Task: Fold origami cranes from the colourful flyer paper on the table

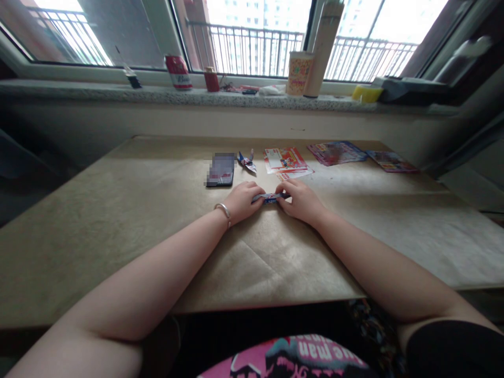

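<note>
Your left hand point(243, 203) and right hand point(302, 202) pinch opposite ends of a folded paper strip point(270, 198) over the bench point(129, 210). Just beyond lie a smartphone point(222, 170), folded paper figure point(247, 162) and red leaflets point(286, 159).

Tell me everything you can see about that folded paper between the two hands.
The folded paper is a narrow strip, its middle printed blue with small red and white patches; the print is too small to read. It looks like thin printed paper. It lies crosswise, left to right, at the tabletop, its ends pinched by the left hand and right hand. The fingers partly cover it, and I can't tell whether it touches the tabletop.
</note>
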### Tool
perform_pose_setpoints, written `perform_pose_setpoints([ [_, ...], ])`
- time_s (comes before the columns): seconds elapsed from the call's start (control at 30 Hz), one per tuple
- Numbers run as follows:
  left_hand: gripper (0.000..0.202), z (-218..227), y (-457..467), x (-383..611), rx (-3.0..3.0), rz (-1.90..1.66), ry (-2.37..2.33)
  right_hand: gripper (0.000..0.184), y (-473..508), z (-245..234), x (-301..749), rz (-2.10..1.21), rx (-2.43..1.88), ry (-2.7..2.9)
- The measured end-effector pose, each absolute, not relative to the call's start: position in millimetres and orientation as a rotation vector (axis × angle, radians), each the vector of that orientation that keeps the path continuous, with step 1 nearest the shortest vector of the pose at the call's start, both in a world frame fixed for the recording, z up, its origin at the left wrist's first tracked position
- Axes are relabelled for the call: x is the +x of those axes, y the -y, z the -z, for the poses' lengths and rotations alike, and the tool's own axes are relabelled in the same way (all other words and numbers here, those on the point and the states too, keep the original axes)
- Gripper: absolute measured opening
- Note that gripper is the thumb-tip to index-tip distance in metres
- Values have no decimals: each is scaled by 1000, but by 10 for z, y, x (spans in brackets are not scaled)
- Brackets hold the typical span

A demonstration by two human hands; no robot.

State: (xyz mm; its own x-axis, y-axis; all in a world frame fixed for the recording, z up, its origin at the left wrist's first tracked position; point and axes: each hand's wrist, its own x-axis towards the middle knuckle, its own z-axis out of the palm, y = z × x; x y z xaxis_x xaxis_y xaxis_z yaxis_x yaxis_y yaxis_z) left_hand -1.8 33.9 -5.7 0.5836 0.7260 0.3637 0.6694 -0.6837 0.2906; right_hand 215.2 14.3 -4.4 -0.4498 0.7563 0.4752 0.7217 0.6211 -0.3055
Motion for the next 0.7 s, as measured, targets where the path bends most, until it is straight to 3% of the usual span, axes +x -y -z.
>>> perform_pose_setpoints([
  [0.37, 19, 8, -325, -30, 2555, -704, -1151, 16, -117, 7, 2150, -69, -1107, 2400],
  [0.53, 28, 3, -304, -29, 2536, -715, -1186, 13, -88, -12, 2149, -112, -1071, 2409],
  [0.7, 18, 52, -318, -26, 2677, -628, -1156, 9, -115, 22, 2164, -228, -1163, 2213],
])
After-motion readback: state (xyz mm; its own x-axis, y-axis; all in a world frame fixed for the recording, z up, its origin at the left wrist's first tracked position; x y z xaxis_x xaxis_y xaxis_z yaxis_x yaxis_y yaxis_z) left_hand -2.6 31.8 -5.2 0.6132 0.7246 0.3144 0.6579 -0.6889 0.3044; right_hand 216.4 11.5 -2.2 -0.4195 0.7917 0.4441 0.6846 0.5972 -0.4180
